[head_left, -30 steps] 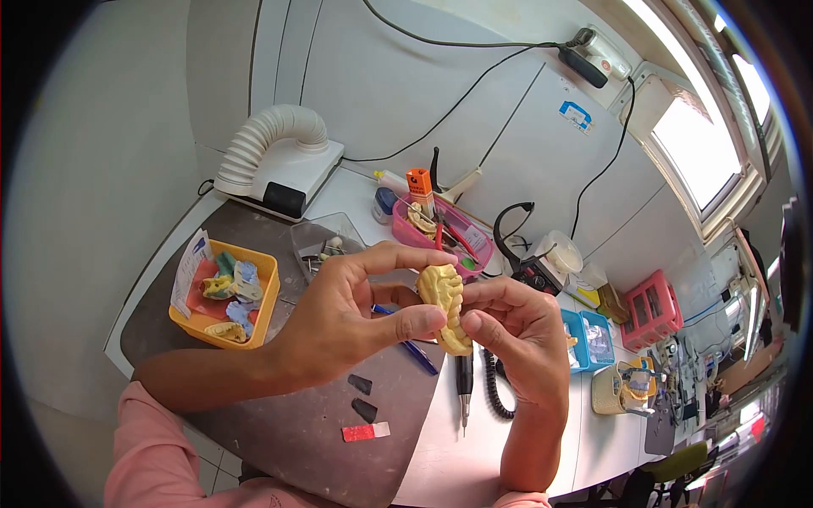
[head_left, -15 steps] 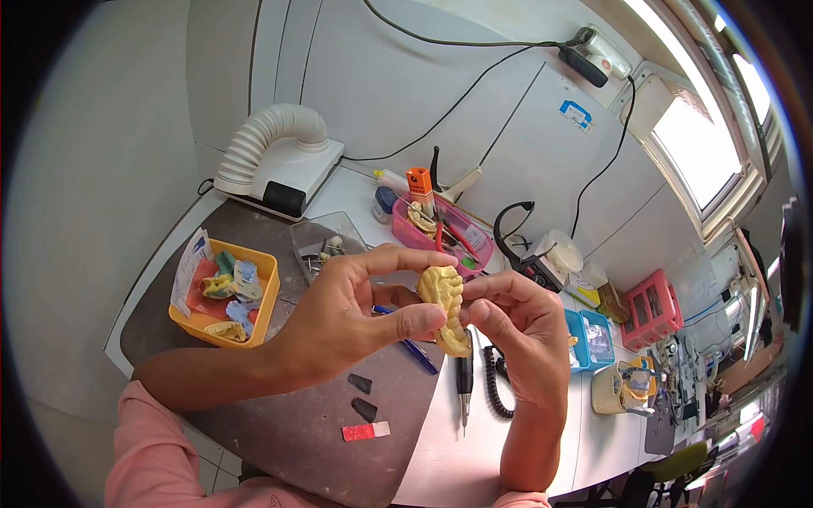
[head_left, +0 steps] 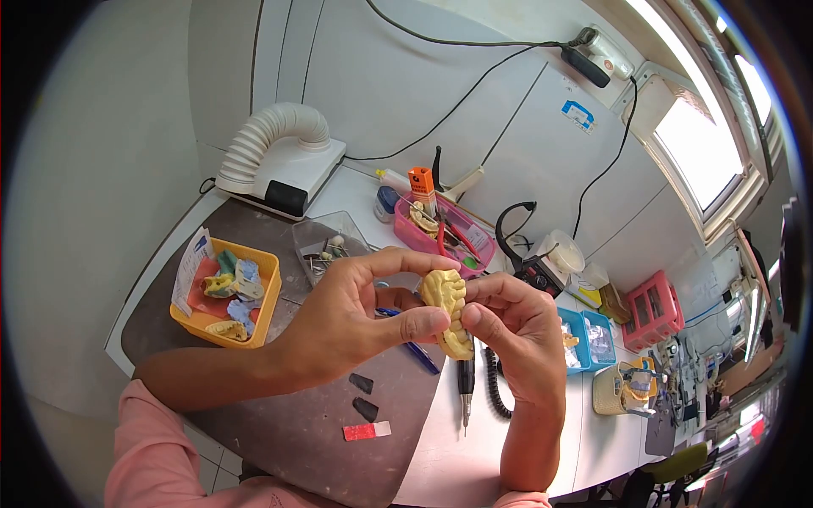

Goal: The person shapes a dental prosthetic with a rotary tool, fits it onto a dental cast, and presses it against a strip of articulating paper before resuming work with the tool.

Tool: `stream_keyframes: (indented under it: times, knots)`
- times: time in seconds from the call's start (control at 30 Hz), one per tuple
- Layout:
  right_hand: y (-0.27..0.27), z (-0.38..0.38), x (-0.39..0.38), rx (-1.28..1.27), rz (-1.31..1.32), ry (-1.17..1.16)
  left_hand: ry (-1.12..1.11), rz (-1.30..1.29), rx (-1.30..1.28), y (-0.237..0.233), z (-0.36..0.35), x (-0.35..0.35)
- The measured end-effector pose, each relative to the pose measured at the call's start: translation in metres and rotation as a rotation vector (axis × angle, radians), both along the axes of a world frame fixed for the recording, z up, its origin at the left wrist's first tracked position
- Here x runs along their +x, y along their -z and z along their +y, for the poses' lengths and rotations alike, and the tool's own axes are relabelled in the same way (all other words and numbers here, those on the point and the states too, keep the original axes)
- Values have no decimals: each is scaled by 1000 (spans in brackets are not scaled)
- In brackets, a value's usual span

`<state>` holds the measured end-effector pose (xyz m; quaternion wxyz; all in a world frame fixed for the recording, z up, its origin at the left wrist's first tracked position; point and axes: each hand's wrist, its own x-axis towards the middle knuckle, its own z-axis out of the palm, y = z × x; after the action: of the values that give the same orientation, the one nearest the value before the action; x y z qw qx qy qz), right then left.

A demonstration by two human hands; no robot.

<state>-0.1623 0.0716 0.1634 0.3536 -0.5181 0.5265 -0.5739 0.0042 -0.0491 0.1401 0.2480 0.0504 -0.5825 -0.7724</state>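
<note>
Left hand (head_left: 339, 326) and right hand (head_left: 521, 339) — each grip closed on the yellow dental cast (head_left: 449, 306) — barely shifted from a moment ago.

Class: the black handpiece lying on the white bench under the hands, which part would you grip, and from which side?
Grip the handpiece by its thick black barrel from above and the left. It lies flat, thin tip toward the person; the coiled cord crowds its right side, and the right hand, holding the yellow cast, covers its far end.
</note>
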Motion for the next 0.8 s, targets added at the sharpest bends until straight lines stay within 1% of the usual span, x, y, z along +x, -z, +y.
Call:
stream_keyframes:
  times: [0.17, 0.23, 0.27, 0.3, 0.33, 0.37, 0.43, 0.53, 0.57, 0.6, 0.67, 0.73, 0.8]
  knots:
    - [0, 0, -1, 3, -21, -9, -17, 1, 29, 0, -1, -1]
    - [2, 0, -4, -38, 145, 36, -55, 45, -14, 2, -1, -1]
    - [-2, 2, -3, 10, 178, 48, -57, 14, 21, 4, -1, -1]
    - [-3, 4, -2, 36, 179, 64, -82, 37, -5, 7, -1, -1]
    - [-1, 4, -3, 58, 182, 79, -108, 61, -36, 12, -1, -2]
    - [4, 4, -4, 75, 168, 81, -110, 19, 0, 16, 0, -3]
    - [19, 10, -6, 99, 158, 78, -173, 20, -178, 27, 5, 1]
    - [40, 20, 2, 121, 129, 167, -209, -41, -174, 57, 15, 15]
    - [54, 25, 4, 178, 164, 157, -217, -68, -120, 67, 18, 21]
    - [71, 29, 5, 232, 226, 152, -221, -73, -118, 77, 21, 28]
    - [91, 34, 18, 321, 462, 114, -281, -166, -128, 96, 24, 41]
    - [114, 35, 31, 250, 646, 100, -324, -206, -167, 113, 25, 50]
    - [124, 32, 42, 237, 695, 91, -374, -258, -249, 123, 23, 55]
